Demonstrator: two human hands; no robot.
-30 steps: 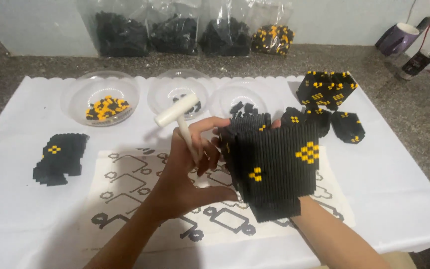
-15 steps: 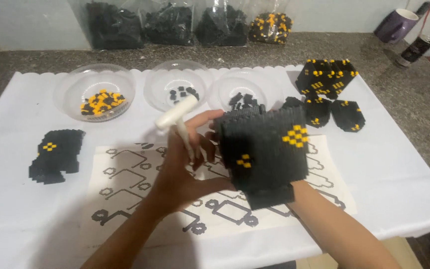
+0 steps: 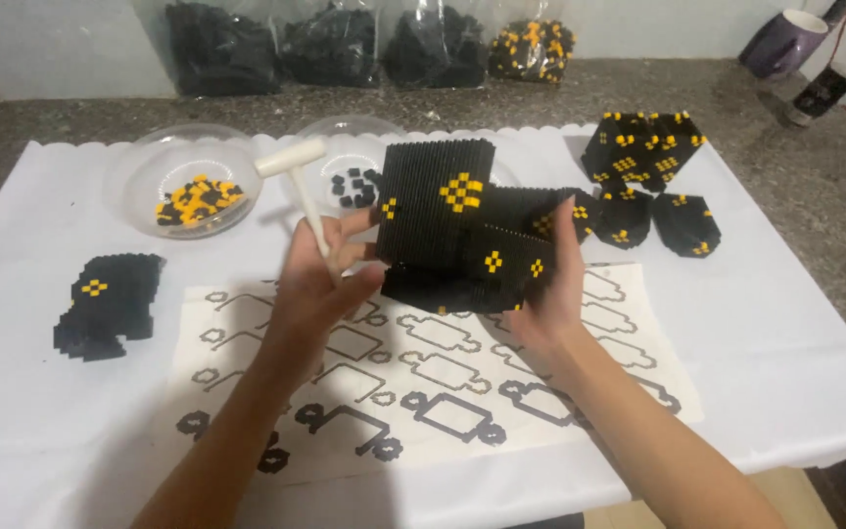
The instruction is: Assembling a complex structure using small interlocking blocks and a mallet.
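A large black brick-built block with small yellow flower marks is held up above the table between both hands. My left hand grips a small white hammer, its head pointing up and left, while its fingers press the block's left side. My right hand cups the block's right and lower side. Under them lies a paper sheet printed with outline shapes.
Clear bowls hold yellow and black bricks and black bricks. A small black built piece lies at the left. More black and yellow built pieces sit at the right. Bags of bricks line the back; a mug stands far right.
The block has been turned and tilted in my hands, so a tall face with a yellow mark now stands upright. My right hand moved from beneath it to its right side.
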